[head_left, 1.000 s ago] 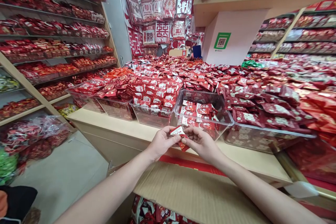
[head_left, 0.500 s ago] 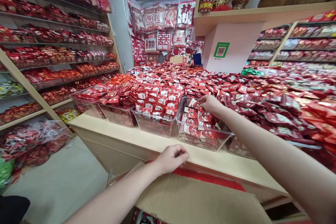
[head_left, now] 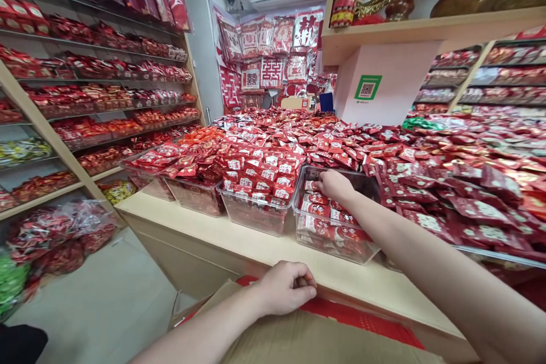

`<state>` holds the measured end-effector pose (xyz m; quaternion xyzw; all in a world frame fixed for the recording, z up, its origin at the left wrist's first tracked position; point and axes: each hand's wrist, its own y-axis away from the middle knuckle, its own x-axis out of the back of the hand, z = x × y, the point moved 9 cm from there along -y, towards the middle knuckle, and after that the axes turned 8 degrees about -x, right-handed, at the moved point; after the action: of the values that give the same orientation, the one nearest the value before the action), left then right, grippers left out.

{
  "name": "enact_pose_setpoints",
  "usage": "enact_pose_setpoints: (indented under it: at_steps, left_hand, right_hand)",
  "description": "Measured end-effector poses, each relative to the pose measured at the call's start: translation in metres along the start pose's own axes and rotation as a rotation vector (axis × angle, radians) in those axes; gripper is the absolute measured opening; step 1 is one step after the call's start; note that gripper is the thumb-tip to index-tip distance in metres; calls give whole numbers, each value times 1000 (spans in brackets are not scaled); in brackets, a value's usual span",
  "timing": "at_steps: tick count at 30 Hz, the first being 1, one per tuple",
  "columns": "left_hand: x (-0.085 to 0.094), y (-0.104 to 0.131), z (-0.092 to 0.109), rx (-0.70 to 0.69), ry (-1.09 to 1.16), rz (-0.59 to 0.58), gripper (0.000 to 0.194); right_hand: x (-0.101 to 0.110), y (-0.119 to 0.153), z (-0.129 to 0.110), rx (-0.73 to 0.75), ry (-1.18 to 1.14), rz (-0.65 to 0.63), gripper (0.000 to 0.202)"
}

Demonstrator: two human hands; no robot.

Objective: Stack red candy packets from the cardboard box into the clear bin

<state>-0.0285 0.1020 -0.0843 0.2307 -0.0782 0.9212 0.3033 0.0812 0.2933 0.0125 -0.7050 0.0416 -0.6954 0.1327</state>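
Observation:
My right hand (head_left: 336,186) reaches into a clear plastic bin (head_left: 336,242) partly filled with small red-and-white wrapped packets (head_left: 318,209). Its fingers are closed at a packet (head_left: 312,185) near the bin's back left corner; the fingertips are partly hidden behind the hand. My left hand (head_left: 290,287) hovers in front of the counter edge, above a cardboard box (head_left: 336,341). The fingers of that hand are loosely curled toward the thumb, and nothing shows in them.
Left of the bin, more clear bins (head_left: 256,213) heaped with red packets line the pale wooden counter (head_left: 205,233). Maroon packets (head_left: 452,205) are piled to the right. A wall shelf (head_left: 435,28) overhangs the counter. Bagged goods (head_left: 63,233) lie on the floor at left.
My right hand sits lower in the bin, toward its back left, and more of the bin's inside shows. The view has shifted slightly; my left hand keeps its curled pose.

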Motion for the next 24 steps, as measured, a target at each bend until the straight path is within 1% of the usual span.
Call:
enact_pose_setpoints:
  at_steps: [3, 6, 9, 11, 13, 15, 17, 20, 24]
  left_hand:
    - [0, 0, 1, -8, -3, -8, 18]
    - [-1, -1, -1, -11, -10, -13, 18]
    - [0, -2, -6, 3, -24, -9, 18]
    - [1, -3, -10, 9, -43, 3, 18]
    - [4, -3, -14, 8, -67, 18, 18]
    - [5, -4, -16, 6, -88, 27, 19]
    - [5, -4, -16, 5, -99, 28, 20]
    - [5, -3, -15, 9, -87, 21, 19]
    - [6, -4, -12, -6, -19, 23, 17]
  right_hand:
    - [-9, -1, -12, 114, -14, -57, 25]
    - [-12, -2, -15, 129, -21, -73, 24]
    - [1, -2, -9, 76, -46, -28, 27]
    - [12, -1, 2, -6, -30, -8, 25]
    - [20, 1, 14, -86, 10, -37, 22]
    - [21, 6, 21, -103, 51, -105, 19]
    - [17, 14, 20, -60, 75, -169, 16]
    - [5, 26, 19, -1, 81, -240, 16]
    - [-10, 35, 25, -23, 89, -265, 19]
